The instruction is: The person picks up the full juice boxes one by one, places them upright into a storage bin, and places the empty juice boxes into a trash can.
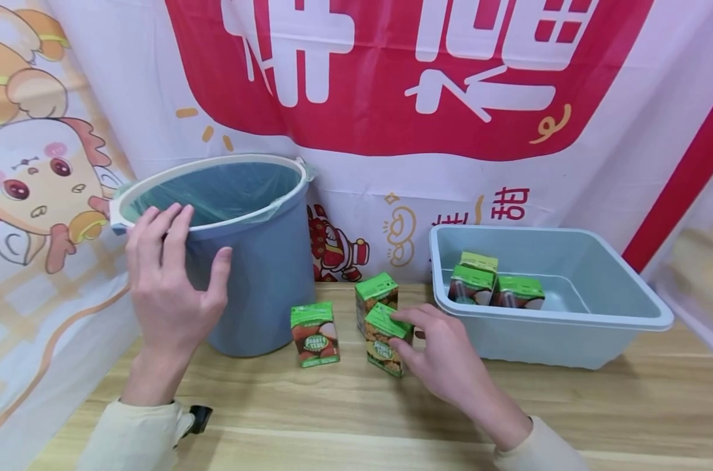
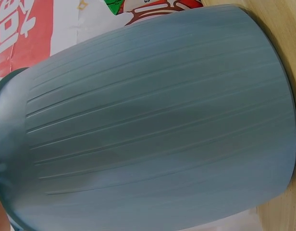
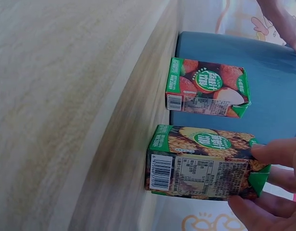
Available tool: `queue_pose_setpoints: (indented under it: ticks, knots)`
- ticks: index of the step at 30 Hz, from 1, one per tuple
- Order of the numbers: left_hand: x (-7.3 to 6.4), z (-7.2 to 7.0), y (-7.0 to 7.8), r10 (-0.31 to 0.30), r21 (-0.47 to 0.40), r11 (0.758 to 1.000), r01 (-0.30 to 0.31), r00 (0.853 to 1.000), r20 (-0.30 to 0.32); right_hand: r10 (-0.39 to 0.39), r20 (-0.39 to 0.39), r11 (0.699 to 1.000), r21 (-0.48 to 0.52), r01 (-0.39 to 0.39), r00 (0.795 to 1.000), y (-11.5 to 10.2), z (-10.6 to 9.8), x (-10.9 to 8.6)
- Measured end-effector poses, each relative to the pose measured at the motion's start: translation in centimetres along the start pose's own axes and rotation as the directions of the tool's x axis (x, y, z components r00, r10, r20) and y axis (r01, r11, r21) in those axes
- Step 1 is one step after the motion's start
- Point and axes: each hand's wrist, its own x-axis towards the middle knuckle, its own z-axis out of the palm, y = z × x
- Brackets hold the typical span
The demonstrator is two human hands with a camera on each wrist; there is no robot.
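My left hand is at the near rim of the blue trash bin, its fingers fairly straight and lying over the edge. Whether it bears on the rim is hard to tell. With thumb and fingers, my right hand pinches the upper part of a pineapple juice box, which stands upright on the table. Just behind that box is another green-topped juice box, partly hidden. To the left, a lychee juice box stands close to the bin. The bin's wall fills the left wrist view.
On the right stands a pale blue plastic tub with several juice boxes in its left end. A translucent liner covers the bin's inside. A printed cloth hangs behind the wooden table.
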Motion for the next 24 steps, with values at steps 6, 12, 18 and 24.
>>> queue_pose_setpoints:
  ticks: [6, 12, 18, 24]
  knots:
    - [0.0, 0.1, 0.0, 0.008, -0.009, 1.0, -0.009, 1.0, -0.013, -0.002, 0.0, 1.0, -0.008, 0.002, 1.0, 0.1, 0.1, -0.1]
    - [0.0, -0.2, -0.2, -0.003, 0.0, 1.0, 0.003, 1.0, 0.006, -0.033, -0.04, 0.999, -0.008, 0.033, 0.999, 0.3, 0.7, 0.0]
    - [-0.1, -0.3, -0.4, -0.009, 0.009, 1.0, 0.009, 1.0, 0.014, -0.046, -0.068, 0.999, -0.009, 0.045, 0.997, 0.2, 1.0, 0.1]
    - [-0.2, -0.3, -0.4, -0.006, 0.018, 1.0, 0.005, 1.0, 0.027, -0.063, -0.077, 0.998, 0.005, 0.064, 0.995, -0.5, 0.3, 0.4]
